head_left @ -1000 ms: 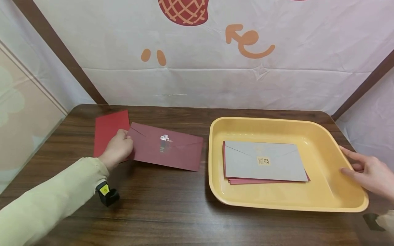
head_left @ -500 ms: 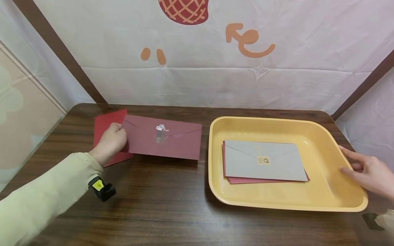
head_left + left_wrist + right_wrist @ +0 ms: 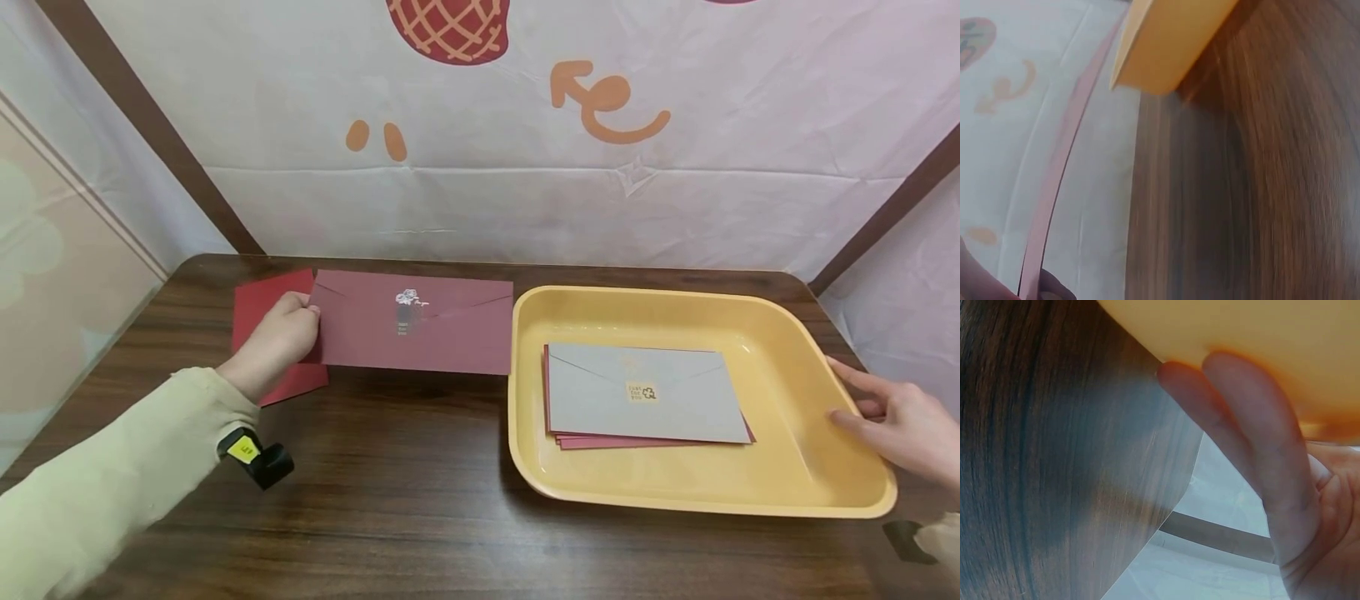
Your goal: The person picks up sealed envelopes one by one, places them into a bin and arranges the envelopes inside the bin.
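My left hand (image 3: pixel 281 337) pinches a maroon envelope (image 3: pixel 465 329) by its left end and holds it raised off the table, its printed flap side facing me. In the left wrist view the envelope (image 3: pixel 1063 162) shows almost edge-on. Behind that hand, a red envelope (image 3: pixel 258 304) lies on the table, partly covered. My right hand (image 3: pixel 903 421) grips the right rim of the yellow tray (image 3: pixel 795 367), thumb inside and fingers beneath; its fingers (image 3: pixel 1266 425) press the tray's underside in the right wrist view. Within the tray lies a grey envelope (image 3: pixel 675 408) atop several red ones.
The brown wooden table (image 3: pixel 420 500) carries everything. A printed white curtain (image 3: pixel 525 208) hangs along its far edge. The tray's left wall stands close to the maroon envelope's right end.
The maroon envelope first rose and swung level, then moved right until its end came up to the tray's left rim. My right hand and the tray have stayed put.
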The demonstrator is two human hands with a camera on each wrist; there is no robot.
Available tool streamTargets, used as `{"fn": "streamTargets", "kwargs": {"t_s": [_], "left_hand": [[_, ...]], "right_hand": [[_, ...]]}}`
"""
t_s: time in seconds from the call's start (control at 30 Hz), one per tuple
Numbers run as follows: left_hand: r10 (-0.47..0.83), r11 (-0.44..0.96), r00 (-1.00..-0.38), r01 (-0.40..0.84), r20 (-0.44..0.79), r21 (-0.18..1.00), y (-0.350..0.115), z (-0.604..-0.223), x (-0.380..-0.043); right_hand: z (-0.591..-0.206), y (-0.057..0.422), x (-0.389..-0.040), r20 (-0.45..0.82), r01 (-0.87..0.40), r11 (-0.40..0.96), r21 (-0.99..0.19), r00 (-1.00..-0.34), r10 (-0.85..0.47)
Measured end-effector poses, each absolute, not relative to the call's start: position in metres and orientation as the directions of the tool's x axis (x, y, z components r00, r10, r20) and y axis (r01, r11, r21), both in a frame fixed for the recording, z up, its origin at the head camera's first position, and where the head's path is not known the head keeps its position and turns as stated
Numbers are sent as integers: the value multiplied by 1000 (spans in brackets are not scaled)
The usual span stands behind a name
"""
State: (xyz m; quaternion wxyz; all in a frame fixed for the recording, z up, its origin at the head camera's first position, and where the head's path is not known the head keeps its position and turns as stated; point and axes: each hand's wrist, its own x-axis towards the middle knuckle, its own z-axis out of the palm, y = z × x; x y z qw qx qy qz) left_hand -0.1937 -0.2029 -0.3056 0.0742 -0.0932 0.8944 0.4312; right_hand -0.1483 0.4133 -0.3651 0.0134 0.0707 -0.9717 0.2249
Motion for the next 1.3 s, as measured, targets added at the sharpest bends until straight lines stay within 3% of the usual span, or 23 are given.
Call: {"fn": "streamTargets", "kwargs": {"t_s": [0.37,0.53,0.8,1.3], "left_hand": [[-31,521,-963,-244,-268,818,-175,-311,-186],[89,486,-962,-185,-259,854,-161,-309,-180],[289,320,-927,-141,-238,937,-134,-307,-175],[417,262,-868,-169,-269,950,-90,-315,-183]], "right_hand": [[-366,414,-148,67,-151,887,-437,-989,-135],[-366,414,-147,69,-150,891,-429,-989,-133],[-368,415,-147,73,-157,893,-421,-988,-139],[-364,413,-149,41,-130,892,-432,-991,-125]]}}
